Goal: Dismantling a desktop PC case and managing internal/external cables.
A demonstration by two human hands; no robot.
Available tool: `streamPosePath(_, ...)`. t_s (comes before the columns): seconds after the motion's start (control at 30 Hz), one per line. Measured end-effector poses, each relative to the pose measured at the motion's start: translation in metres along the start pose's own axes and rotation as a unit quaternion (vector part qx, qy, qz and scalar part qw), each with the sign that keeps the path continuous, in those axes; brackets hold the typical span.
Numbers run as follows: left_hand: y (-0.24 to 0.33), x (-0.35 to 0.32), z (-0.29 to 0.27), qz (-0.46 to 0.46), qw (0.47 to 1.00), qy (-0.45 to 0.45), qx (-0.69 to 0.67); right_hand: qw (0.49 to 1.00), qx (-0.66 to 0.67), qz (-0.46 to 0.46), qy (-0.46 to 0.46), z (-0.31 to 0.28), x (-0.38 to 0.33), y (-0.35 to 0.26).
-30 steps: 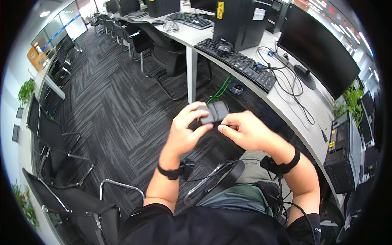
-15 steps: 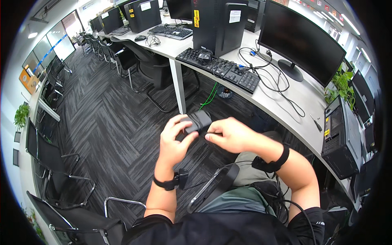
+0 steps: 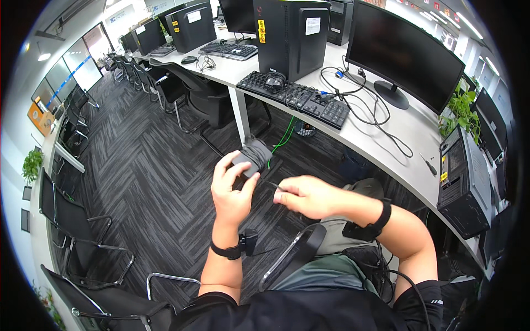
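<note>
In front of me my left hand (image 3: pixel 231 190) grips a dark grey block that looks like a power adapter (image 3: pixel 243 160), its fingers and thumb around the lower end. Several turns of black cable (image 3: pixel 256 154) are wrapped about the block. From it a short stretch of cable runs across to my right hand (image 3: pixel 306 196), whose thumb and forefinger pinch it. Both hands are in the air above the carpet, left of the desk's front edge. A black band with a small box sits on each of my forearms.
On the white desk (image 3: pixel 406 168) to the right are a keyboard (image 3: pixel 295 99) with a mouse on it, a computer tower (image 3: pixel 290 41), a monitor (image 3: pixel 406 52), loose cables and a screwdriver (image 3: pixel 428 164). Another tower (image 3: pixel 466 185) stands at far right. Black chairs (image 3: pixel 83 220) line the left.
My left hand has tilted and shifted slightly left with the adapter. The right hand has drawn a little away and down, so more cable shows between the hands.
</note>
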State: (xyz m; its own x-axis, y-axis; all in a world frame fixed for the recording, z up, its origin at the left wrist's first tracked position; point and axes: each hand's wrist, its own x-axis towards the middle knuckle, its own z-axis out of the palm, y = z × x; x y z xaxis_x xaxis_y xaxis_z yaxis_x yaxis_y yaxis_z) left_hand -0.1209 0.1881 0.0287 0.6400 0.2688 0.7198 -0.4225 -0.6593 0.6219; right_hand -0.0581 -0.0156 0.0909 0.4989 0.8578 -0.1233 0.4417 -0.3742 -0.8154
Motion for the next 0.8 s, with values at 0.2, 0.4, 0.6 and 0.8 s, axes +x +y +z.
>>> streamPosePath(0.2, -0.009, 0.002, -0.021, -0.099, 0.751, -0.215, -0.616, 0.998, 0.065, -0.001, 0.020, -0.041, 0.010, -0.002)
streamPosePath(0.4, 0.000, 0.006, 0.008, -0.208, 0.756, 0.125, -0.608, 0.954, 0.292, 0.060, -0.040, 0.007, 0.021, 0.008)
streamPosePath(0.6, 0.003, 0.008, -0.020, -0.145, 0.944, -0.166, -0.244, 0.998, -0.015, -0.011, 0.066, -0.037, 0.008, -0.004)
streamPosePath(0.8, -0.013, 0.001, -0.003, -0.067, 0.692, -0.218, -0.685, 0.996, 0.036, -0.083, -0.001, -0.041, 0.019, 0.002)
